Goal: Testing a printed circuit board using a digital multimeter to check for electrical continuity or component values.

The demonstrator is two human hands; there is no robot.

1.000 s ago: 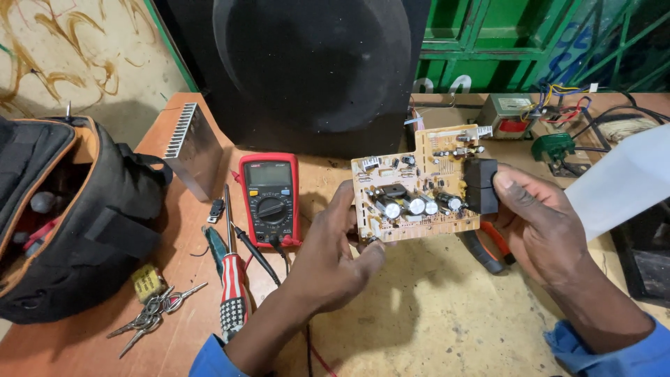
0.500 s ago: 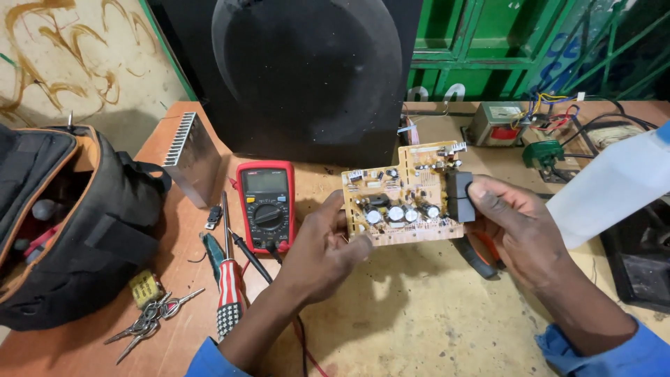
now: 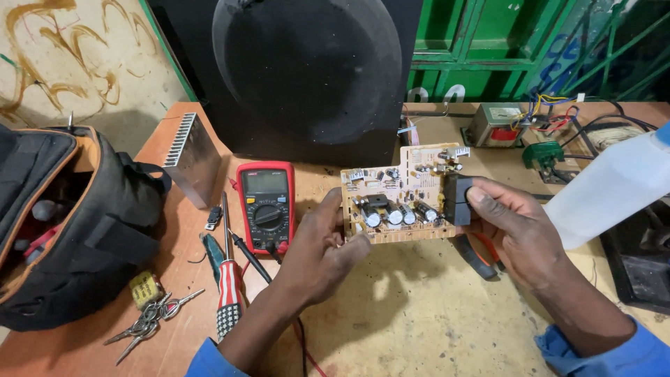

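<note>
One circuit board (image 3: 401,195) clamped by left hand (image 3: 317,255) and right hand (image 3: 520,230) fingers; one multimeter (image 3: 266,206), two screwdrivers (image 3: 227,279), wooden table (image 3: 419,321), green wall.

a worn wooden bench (image 3: 419,321) carries a red multimeter (image 3: 266,206), a striped-handled screwdriver (image 3: 227,297), a bunch of keys (image 3: 148,320), a black tool bag (image 3: 63,223), a finned metal heat sink (image 3: 190,157), a big black speaker box (image 3: 307,77), a transformer (image 3: 497,124) and what may be red-handled pliers (image 3: 478,255), mostly hidden.
</note>
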